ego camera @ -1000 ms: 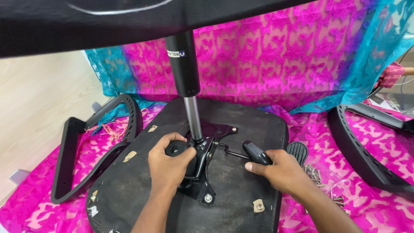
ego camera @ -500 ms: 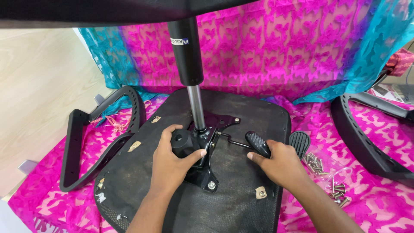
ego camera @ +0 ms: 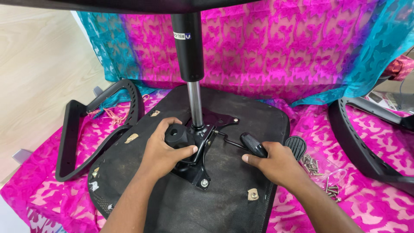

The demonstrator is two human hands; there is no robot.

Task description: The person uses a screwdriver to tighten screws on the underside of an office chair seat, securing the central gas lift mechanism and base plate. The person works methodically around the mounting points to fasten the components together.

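An upturned black chair seat (ego camera: pixel 241 116) lies on a pink patterned cloth. A black metal mechanism plate (ego camera: pixel 196 170) is bolted to its underside, and a gas lift cylinder (ego camera: pixel 189 51) rises from it toward the camera. My left hand (ego camera: pixel 161 151) wraps around the round black knob (ego camera: pixel 176 134) on the mechanism's left side. My right hand (ego camera: pixel 276 164) grips the black lever handle (ego camera: pixel 252 144) that sticks out to the right on a thin rod.
A black armrest frame (ego camera: pixel 77 129) lies left of the seat, another (ego camera: pixel 358 146) to the right. Several loose screws (ego camera: pixel 317 168) sit in clear plastic by my right wrist. A small black pad (ego camera: pixel 297 144) lies beside the lever. Bare wooden floor shows at left.
The view has shifted slightly and come closer. My left hand has slid from the plate onto the round knob. My right hand stays on the lever handle.
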